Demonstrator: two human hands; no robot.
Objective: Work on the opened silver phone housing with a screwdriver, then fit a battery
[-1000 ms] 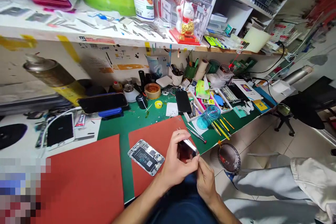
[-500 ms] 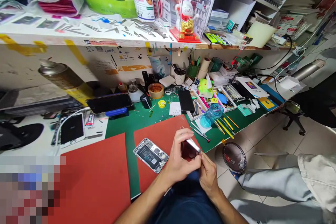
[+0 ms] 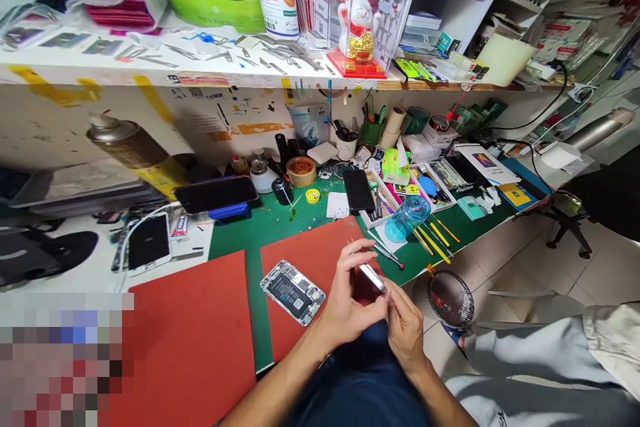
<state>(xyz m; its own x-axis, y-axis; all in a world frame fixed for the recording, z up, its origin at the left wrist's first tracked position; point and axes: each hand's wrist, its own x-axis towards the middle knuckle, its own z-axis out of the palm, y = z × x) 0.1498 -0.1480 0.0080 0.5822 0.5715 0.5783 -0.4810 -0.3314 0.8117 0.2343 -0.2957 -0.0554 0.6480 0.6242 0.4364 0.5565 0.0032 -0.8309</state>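
My left hand (image 3: 353, 300) is closed round a phone (image 3: 373, 276), gripping it by its edges. The phone is tilted above the red mat's near edge, with its silver side edge up and a dark face partly showing. At its lower end, the fingers of my right hand (image 3: 406, 327) are pinched together against the corner; anything small between them is hidden. Thin pointed tips show just above my left fingers, and I cannot tell what they belong to. Left of my hands lies an opened phone (image 3: 293, 293), its black battery and boards facing up, on the red mat (image 3: 310, 247).
A second red mat (image 3: 195, 333) lies to the left. Behind stand a blue cup (image 3: 396, 227), a dark phone (image 3: 358, 191), tool trays and yellow-handled tools (image 3: 433, 243). Another phone (image 3: 216, 195) leans on a blue stand. At right, a person's legs (image 3: 530, 347) are beside a bin (image 3: 451, 298).
The view has shifted slightly, so the bench appears a little further right. Both hands stay at the held phone; my right fingers have shifted slightly at its lower end.
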